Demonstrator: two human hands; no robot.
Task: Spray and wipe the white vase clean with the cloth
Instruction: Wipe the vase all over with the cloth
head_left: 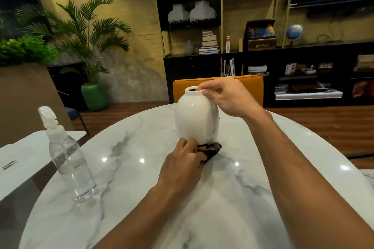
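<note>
Marbled surface (129, 168): white vase (194, 119) is steadied at its rim by the pinching right hand (226, 97); cloth (210, 150), gripped by the left hand (182, 166) at its 6 o'clock base, should be swept upward.

The vase (196, 115) stands near the middle of the tabletop (141, 188), a cloth (210, 150) at its base toward six o'clock. The spray bottle (67, 153) stands well apart at nine o'clock; a chair (218, 83) sits behind at twelve.

Both forearms are showing bare from the bottom of the frame up to the wrists, with no sleeves, watch, bracelets or gloves on them. The left hand (183, 164) and the right hand (228, 97) are wearing no rings; fingernails are looking short and unpainted.
</note>
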